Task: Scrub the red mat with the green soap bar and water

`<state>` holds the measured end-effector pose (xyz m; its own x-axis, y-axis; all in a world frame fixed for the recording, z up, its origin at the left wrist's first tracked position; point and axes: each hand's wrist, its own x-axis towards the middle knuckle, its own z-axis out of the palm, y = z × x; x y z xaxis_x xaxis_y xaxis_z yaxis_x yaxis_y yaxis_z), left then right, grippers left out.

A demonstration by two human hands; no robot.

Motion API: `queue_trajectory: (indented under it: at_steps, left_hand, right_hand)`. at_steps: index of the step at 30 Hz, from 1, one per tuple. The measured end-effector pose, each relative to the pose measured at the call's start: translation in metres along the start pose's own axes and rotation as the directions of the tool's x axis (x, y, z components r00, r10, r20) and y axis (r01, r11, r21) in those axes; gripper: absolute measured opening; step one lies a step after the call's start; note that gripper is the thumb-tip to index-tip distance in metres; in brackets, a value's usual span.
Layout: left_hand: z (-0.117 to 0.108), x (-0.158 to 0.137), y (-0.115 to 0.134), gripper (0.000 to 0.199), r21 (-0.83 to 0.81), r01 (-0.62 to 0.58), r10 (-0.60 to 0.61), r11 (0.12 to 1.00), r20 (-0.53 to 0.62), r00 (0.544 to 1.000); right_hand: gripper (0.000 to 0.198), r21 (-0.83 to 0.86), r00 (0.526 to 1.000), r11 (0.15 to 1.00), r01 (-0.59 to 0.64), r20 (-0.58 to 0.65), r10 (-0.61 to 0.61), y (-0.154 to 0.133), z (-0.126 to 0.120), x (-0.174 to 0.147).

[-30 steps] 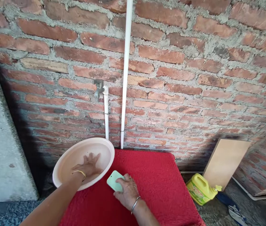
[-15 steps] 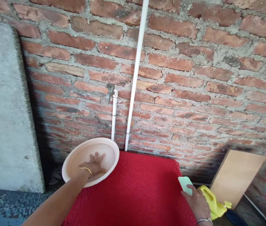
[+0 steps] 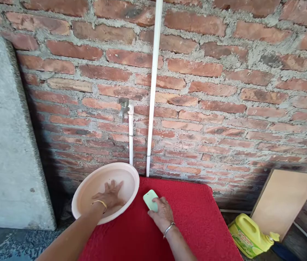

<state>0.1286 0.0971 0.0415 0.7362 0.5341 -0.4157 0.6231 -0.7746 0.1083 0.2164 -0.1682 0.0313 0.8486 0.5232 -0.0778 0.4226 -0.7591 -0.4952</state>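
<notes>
Your splayed left hand [image 3: 110, 197] is occupying a round pink plastic basin [image 3: 95, 183], your right hand [image 3: 163, 215] clamping a mint-green slab [image 3: 149, 198] outside.

Mint-green handheld object [image 3: 149, 198], pale pink basin [image 3: 88, 192], plain red cloth [image 3: 194, 214], yellow jug [image 3: 246, 235], tap [image 3: 123, 107] probably grey

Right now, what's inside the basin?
In the basin: the left hand, fingers spread, with a yellow bangle at its wrist. The bottom under the palm is covered; can't tell what, if anything, lies there.
</notes>
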Motion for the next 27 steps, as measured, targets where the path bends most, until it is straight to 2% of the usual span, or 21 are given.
queue_trajectory:
  at_steps: [3,6,8,9,11,12,13,15,17,19,21,23,25,27]
  left_hand:
    - [0.0,0.0,0.001,0.104,-0.021,0.009,-0.009,1.0,0.019,1.0]
    - [0.0,-0.001,0.004,0.104,-0.039,0.023,-0.023,0.999,0.003,1.0]
    - [0.0,-0.001,0.006,0.103,-0.015,0.044,-0.044,0.999,0.008,0.999]
    - [0.0,-0.001,0.007,0.102,0.003,0.053,-0.053,0.999,0.014,0.998]
    - [0.0,-0.001,0.008,0.102,0.024,0.063,-0.063,0.998,0.02,0.998]
    - [0.0,-0.001,0.009,0.103,0.027,0.062,-0.063,0.998,0.024,0.998]
    - [-0.001,-0.001,0.009,0.103,0.026,0.059,-0.059,0.998,0.026,0.998]
    - [-0.001,0.0,0.008,0.104,0.022,0.057,-0.058,0.998,0.028,0.998]
    - [-0.001,0.0,0.006,0.106,0.006,0.053,-0.054,0.999,0.025,0.998]
    - [-0.001,0.0,0.003,0.107,-0.024,0.032,-0.032,0.999,0.012,0.999]
    - [-0.001,-0.001,0.001,0.107,-0.043,0.011,-0.011,0.999,-0.003,1.0]
    - [-0.001,-0.001,0.0,0.107,-0.041,0.004,-0.005,0.999,-0.013,1.0]
    - [-0.002,-0.002,0.001,0.107,-0.025,0.02,-0.021,0.999,-0.009,1.0]
    - [-0.003,-0.004,0.002,0.107,-0.004,0.034,-0.034,0.999,0.006,0.999]
  right_hand:
    - [0.044,-0.031,0.995,0.996,-0.087,-0.054,0.085,0.062,-0.04,-0.004]
    - [0.045,-0.081,0.963,0.965,-0.25,-0.128,0.239,0.147,-0.094,-0.019]
    - [0.044,-0.127,0.907,0.908,-0.4,-0.194,0.373,0.204,-0.125,-0.033]
    - [0.044,-0.143,0.863,0.863,-0.484,-0.239,0.445,0.228,-0.137,-0.039]
    - [0.043,-0.159,0.791,0.794,-0.587,-0.321,0.52,0.258,-0.149,-0.048]
    - [0.043,-0.156,0.779,0.787,-0.597,-0.351,0.52,0.262,-0.149,-0.049]
    - [0.042,-0.148,0.788,0.804,-0.576,-0.361,0.498,0.258,-0.146,-0.048]
    - [0.043,-0.114,0.854,0.88,-0.461,-0.328,0.405,0.227,-0.129,-0.04]
    - [0.045,-0.062,0.926,0.95,-0.306,-0.251,0.282,0.172,-0.102,-0.028]
    - [0.042,-0.017,0.97,0.984,-0.175,-0.176,0.169,0.107,-0.07,-0.017]
    - [0.04,0.018,0.992,0.997,-0.076,-0.102,0.078,0.047,-0.037,-0.009]
    - [0.042,0.029,0.999,1.0,-0.01,-0.051,0.011,0.004,-0.009,-0.002]
    - [0.044,0.022,0.999,0.999,0.043,-0.015,-0.043,-0.019,0.01,0.003]
    - [0.045,0.007,0.998,0.998,0.068,0.008,-0.068,-0.019,0.015,0.008]
